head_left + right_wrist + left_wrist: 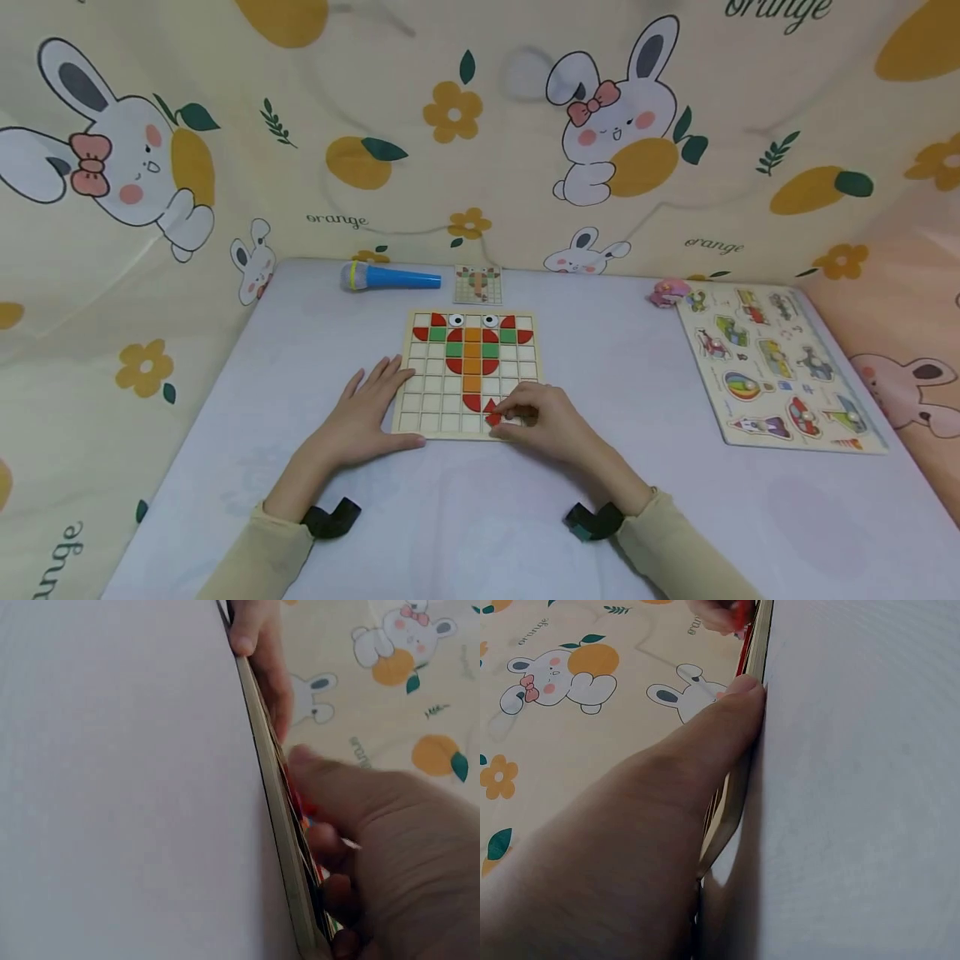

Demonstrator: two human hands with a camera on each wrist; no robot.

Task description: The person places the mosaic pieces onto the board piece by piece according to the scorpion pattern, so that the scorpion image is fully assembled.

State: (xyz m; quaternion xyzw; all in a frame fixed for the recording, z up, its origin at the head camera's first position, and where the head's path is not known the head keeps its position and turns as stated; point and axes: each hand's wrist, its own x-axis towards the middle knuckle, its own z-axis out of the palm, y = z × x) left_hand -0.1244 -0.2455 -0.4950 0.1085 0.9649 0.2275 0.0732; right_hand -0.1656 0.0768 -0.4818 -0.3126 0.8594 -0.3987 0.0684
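Observation:
A wooden grid board (427, 412) lies on the table, with red, green and orange pieces and two round eye pieces set into a pattern. My left hand (369, 414) rests with fingers spread along its left side, the thumb (731, 712) against the near edge. Over the lower right squares, my right hand (551, 417) pinches a small red piece (492, 419) between thumb and fingertips. Just beyond it a red triangle (491, 406) shows on the board. In the right wrist view, my right hand (405, 832) hides much of the board's surface.
Behind the board lie a small pattern card (478, 285) and a blue toy microphone (397, 277). To the right is a picture puzzle board (780, 367), with a pink object (668, 292) at its far left corner. A printed cloth (510, 167) hangs behind the table.

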